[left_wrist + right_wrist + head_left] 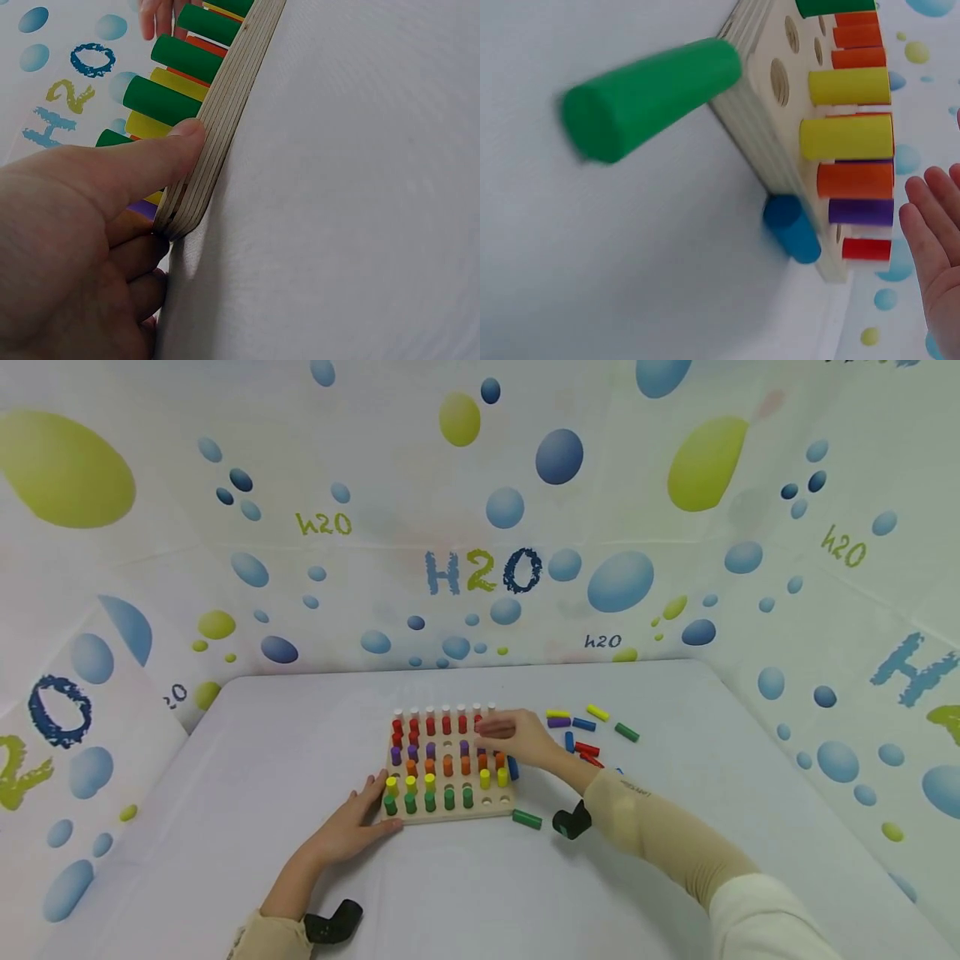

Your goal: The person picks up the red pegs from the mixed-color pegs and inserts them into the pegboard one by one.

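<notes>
A wooden pegboard [450, 817] on the white table holds rows of white, red, purple, orange, yellow and green pegs, with some holes bare. My left hand [341, 833] grips its near left corner; in the left wrist view the thumb presses the layered edge [225, 127] and the fingers curl behind it. Over the board's far right part hovers my right hand [525, 739], fingertips near the red pegs. Those fingers look extended in the right wrist view, and I see nothing held. Loose by the board's right side lie a blue peg [791, 229] and a green peg [649, 101].
Several loose pegs are scattered right of the board, among them a yellow peg [597, 712], a dark green peg [627, 732] and a red peg [587, 749]. Black wrist devices [572, 821] sit on both wrists. A patterned backdrop [375, 568] surrounds the table.
</notes>
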